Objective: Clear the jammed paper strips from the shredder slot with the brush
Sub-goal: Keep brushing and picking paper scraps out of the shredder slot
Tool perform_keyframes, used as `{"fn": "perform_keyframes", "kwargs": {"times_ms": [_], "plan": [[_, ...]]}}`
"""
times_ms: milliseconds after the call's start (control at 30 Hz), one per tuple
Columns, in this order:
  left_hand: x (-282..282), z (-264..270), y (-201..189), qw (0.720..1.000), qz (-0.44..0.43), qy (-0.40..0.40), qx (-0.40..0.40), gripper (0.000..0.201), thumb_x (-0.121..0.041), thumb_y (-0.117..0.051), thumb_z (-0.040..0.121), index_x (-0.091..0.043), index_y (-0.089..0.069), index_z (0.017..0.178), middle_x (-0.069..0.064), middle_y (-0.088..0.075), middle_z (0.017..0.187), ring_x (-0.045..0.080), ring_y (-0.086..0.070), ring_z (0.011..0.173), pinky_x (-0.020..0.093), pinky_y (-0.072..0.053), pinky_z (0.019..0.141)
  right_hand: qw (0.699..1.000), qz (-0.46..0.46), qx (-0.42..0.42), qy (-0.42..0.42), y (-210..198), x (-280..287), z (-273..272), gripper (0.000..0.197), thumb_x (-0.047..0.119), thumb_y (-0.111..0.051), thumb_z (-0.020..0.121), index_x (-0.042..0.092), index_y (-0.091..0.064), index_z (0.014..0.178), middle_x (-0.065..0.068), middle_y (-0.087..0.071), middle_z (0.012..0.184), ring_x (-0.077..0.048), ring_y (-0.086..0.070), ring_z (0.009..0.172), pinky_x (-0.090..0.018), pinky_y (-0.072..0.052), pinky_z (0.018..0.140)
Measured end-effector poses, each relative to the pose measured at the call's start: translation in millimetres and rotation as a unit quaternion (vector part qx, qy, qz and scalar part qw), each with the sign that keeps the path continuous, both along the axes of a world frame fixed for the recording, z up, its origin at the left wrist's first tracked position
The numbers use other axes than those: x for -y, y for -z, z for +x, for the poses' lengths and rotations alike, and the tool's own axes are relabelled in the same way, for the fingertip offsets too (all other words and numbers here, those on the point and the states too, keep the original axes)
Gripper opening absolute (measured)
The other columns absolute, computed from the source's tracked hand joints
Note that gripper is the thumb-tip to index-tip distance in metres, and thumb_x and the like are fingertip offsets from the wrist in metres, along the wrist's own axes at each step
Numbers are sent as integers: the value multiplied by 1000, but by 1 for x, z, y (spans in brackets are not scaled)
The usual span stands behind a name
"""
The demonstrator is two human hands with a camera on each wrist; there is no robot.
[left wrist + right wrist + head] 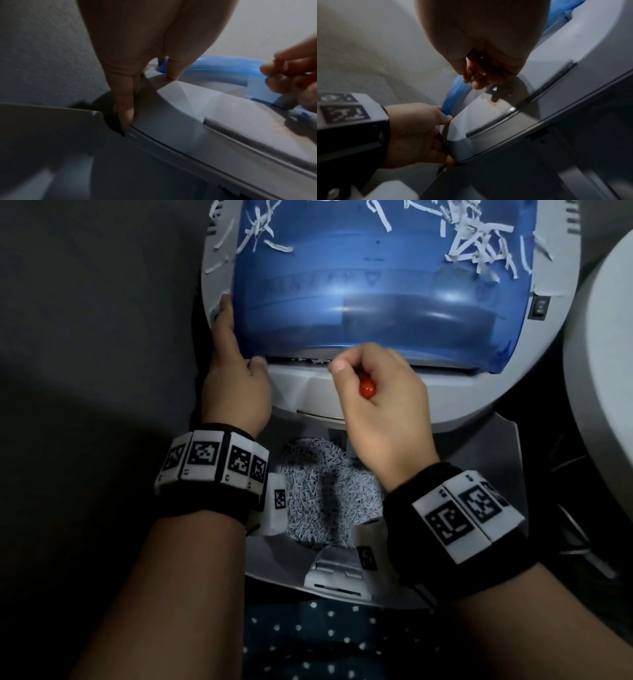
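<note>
Two hands busy: left hand [236,392] grips the shredder [329,392] edge; right hand [380,405] pinches the thin, likely light brush [366,387] near its red end; jammed strips [308,359] look flimsy.

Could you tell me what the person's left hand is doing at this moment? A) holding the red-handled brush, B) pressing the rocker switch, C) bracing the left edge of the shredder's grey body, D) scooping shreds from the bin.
C: the left hand grips the grey shredder at its left edge, while the right hand holds the brush.

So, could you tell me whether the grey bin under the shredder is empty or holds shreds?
It holds shreds: a heap of fine white paper shreds lies inside the grey bin.
</note>
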State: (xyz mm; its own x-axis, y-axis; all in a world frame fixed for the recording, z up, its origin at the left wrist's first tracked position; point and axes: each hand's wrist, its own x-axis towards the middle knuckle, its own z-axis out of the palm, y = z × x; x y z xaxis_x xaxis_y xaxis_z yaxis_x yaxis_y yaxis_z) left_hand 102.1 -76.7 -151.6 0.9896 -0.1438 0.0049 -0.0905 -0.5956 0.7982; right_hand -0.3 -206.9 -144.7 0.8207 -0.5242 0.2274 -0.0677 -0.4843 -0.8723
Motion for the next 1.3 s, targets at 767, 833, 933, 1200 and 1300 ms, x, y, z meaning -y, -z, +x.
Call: {"fn": "perform_keyframes", "kwargs": {"times_ms": [767,833,933,1200,1300], "plan": [[-1,-1,0,1000,-1,8,-3,76,-16,-43,93,-42,-9,155,-4,-40,155,19,-49,131,41,-39,112,976,197,69,63,-2,-17,15,34,37,-52,95,20,-61,67,4,-58,63,-17,-53,63,-34,-44,65],[0,-2,-1,1000,-1,11,-3,76,-15,-43,92,-42,-9,155,-4,-40,155,20,-50,130,42,-40,111,986,140,66,69,1,-19,13,36,33,-52,99,9,-61,73,0,-56,68,-17,-51,67,-33,-42,67],[0,-3,-2,1000,-5,18,-2,78,-22,-41,86,-46,-8,153,-3,-41,155,26,-55,125,46,-45,106,991,135,21,-17,3,-28,13,28,32,-55,99,16,-66,79,-5,-65,85,-17,-59,78,-28,-48,75],[0,-2,-2,1000,-1,9,-10,77,-14,-43,92,-40,-8,156,1,-41,155,24,-50,131,43,-39,111,972,205,83,76,0,-20,12,43,45,-50,94,10,-56,69,-12,-59,70,-31,-55,66,-46,-49,65],[0,-3,-3,1000,-5,14,-4,78,-17,-42,89,-41,-8,155,-1,-39,156,24,-51,131,45,-41,109,979,201,42,-23,-1,-27,11,34,35,-55,98,12,-64,75,-9,-68,82,-25,-65,75,-41,-55,76]]}}
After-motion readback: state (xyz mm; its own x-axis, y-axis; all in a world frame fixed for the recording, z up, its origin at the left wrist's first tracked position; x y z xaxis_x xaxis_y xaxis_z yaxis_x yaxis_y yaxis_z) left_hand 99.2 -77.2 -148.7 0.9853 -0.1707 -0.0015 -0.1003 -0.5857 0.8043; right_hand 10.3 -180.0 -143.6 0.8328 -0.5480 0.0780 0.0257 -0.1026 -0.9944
